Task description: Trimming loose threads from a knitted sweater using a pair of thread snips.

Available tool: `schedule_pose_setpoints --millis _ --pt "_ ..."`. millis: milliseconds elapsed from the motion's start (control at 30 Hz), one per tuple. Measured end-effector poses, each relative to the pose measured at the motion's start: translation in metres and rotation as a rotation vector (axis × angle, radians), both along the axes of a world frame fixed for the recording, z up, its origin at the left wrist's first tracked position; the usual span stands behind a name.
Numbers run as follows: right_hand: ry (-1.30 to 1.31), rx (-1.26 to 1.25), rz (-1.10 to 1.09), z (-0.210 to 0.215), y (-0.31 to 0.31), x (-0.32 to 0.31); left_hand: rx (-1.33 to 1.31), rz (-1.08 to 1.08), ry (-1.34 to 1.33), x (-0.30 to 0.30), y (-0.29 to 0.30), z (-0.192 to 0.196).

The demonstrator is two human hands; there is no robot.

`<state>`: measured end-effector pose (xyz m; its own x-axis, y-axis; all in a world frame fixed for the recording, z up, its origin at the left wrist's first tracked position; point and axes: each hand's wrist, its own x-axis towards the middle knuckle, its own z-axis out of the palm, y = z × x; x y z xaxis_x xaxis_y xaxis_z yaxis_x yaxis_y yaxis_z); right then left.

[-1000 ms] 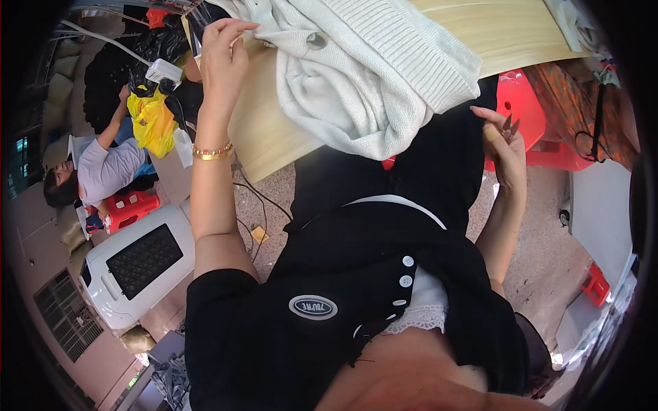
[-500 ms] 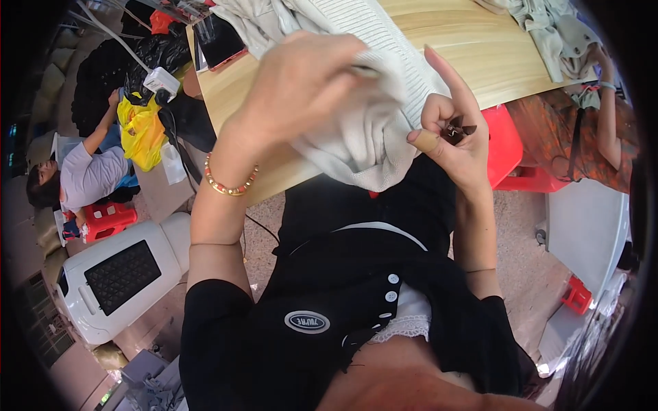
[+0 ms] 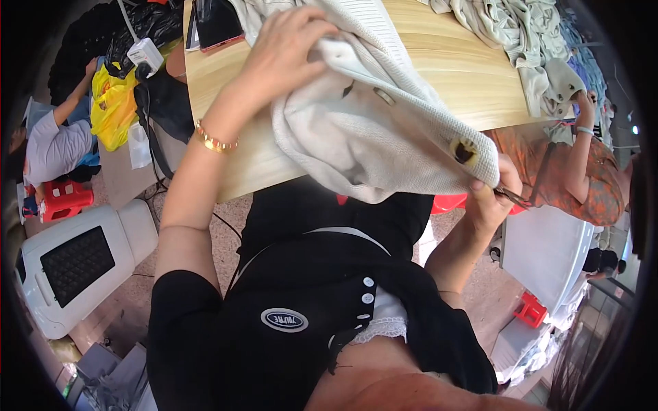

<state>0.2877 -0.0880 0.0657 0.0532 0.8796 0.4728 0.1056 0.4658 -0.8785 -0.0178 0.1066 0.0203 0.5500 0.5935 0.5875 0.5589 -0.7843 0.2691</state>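
Observation:
A cream knit garment (image 3: 384, 147) hangs stretched between my hands over the near edge of the table. Along its band sit a dark round button (image 3: 465, 151) with a pale rim, a light oblong piece and a small dark spot. My left hand (image 3: 291, 51) is closed on the cloth at its upper left, fingertips partly hidden by folds. My right hand (image 3: 492, 198) pinches the band's lower right corner between thumb and finger. Tucked in that same hand is a slim dark metal tool, seemingly thread snips (image 3: 514, 198), its tips pointing right.
On the wooden table (image 3: 466, 75) lie a dark phone (image 3: 218, 24) at far left and more pale garments (image 3: 521, 41) at far right. A co-worker's hand (image 3: 585, 109) touches those garments. A yellow bag (image 3: 113, 106) and a white power adapter (image 3: 144, 57) are at left.
My right hand has moved down and right and now pinches the garment's corner, spreading the band so the button shows. The left hand has moved slightly up and left with the cloth.

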Motion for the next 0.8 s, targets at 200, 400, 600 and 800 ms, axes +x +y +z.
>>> schedule_pose_setpoints --millis 200,400,600,800 --pt "0.212 0.14 -0.21 -0.002 -0.002 0.041 -0.553 -0.354 -0.294 -0.018 0.016 -0.015" --pt "0.515 0.078 -0.346 0.046 0.047 0.02 -1.139 -0.42 -0.371 -0.053 -0.047 0.045" --pt "-0.354 -0.242 -0.641 -0.009 0.111 0.096 -1.564 -0.588 -0.573 -0.043 -0.089 0.032" --pt "-0.235 -0.218 -0.356 -0.041 0.106 0.02 -1.589 -0.245 -0.714 -0.042 -0.099 -0.014"
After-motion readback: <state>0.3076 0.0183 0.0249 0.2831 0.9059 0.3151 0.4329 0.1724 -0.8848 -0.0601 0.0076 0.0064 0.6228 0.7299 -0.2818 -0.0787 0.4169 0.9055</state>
